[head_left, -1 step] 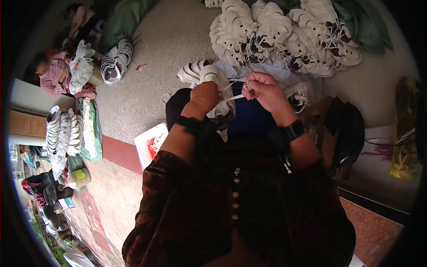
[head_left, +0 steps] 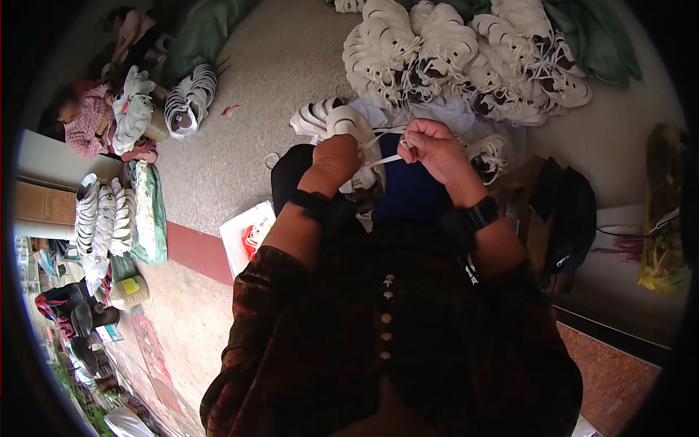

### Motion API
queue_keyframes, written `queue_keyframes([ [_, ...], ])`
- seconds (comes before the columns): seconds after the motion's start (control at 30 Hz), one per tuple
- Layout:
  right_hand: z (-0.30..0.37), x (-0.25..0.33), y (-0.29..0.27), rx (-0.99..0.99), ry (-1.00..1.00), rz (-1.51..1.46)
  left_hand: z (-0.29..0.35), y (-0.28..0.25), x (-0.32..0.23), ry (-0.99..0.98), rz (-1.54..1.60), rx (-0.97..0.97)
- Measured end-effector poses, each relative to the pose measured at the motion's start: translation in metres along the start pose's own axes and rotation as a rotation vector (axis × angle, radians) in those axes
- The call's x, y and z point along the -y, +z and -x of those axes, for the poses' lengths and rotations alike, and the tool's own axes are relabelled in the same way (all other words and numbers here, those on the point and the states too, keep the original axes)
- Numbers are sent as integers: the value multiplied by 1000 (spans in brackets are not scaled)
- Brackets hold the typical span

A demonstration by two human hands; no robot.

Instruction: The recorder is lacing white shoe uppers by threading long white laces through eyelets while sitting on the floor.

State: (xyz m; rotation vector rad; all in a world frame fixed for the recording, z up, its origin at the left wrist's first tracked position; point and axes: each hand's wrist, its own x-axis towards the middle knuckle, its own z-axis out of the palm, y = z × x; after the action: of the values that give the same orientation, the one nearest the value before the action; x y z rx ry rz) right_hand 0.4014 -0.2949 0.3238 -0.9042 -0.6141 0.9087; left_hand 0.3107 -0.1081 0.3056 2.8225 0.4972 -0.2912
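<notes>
The left hand (head_left: 336,156) is wrapping around a white shoe (head_left: 349,127), fingers closed over its upper, and is holding it up in front of the chest, above the lap. The shoe is sticking out past the knuckles, toe end pointing away from the person. The right hand (head_left: 433,146) is sitting just beside it, to the right and at about the same height, with fingers pinched shut on a white lace (head_left: 386,159). The lace is running taut from the shoe across the small gap to the right fingertips, so the two hands are being joined by it. Both wrists are wearing dark bands, and the forearms are coming up from a dark patterned shirt (head_left: 393,349).

Under the hands a blue cloth (head_left: 408,193) is lying over the lap, and more white shoes are resting just beyond it. A big pile of shoes (head_left: 466,58) is spreading over the grey floor (head_left: 284,65) farther off, well apart from the hands, with green fabric (head_left: 590,36) lying behind it. A dark bag (head_left: 568,211) is sitting to the right. To the left, a smaller stack of shoes (head_left: 189,98) is standing near another person (head_left: 95,120) who is sitting at the edge of view; whether that person is handling anything is too small to tell. A row of shoes (head_left: 102,215) is lying along the left side beside a green sack (head_left: 149,211).
</notes>
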Motion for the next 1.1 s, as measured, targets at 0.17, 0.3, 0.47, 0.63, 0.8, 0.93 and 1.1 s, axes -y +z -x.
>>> queue_keyframes([
  [0.17, 1, -10, -21, -160, -5, 80, 10, -4, -3, 3, -146, -106],
  [0.3, 24, 29, -97, -798, -175, 416, 61, -42, 53, -131, -309, -55],
  [0.47, 81, 67, -243, -1023, -280, 1132, 180, -24, 256, -668, -377, 43],
  [0.63, 11, 7, -122, -224, 108, 1605, 190, 22, 246, -678, -166, -71],
  [0.8, -40, -61, -35, -163, 185, 947, 80, 9, 132, -160, 515, -411],
  [0.93, -59, -86, -10, -234, 24, 1063, 19, 8, 79, -298, 769, -47],
  [1.1, -68, -85, 1, -314, 188, 472, -19, 28, 71, -296, 498, -124],
])
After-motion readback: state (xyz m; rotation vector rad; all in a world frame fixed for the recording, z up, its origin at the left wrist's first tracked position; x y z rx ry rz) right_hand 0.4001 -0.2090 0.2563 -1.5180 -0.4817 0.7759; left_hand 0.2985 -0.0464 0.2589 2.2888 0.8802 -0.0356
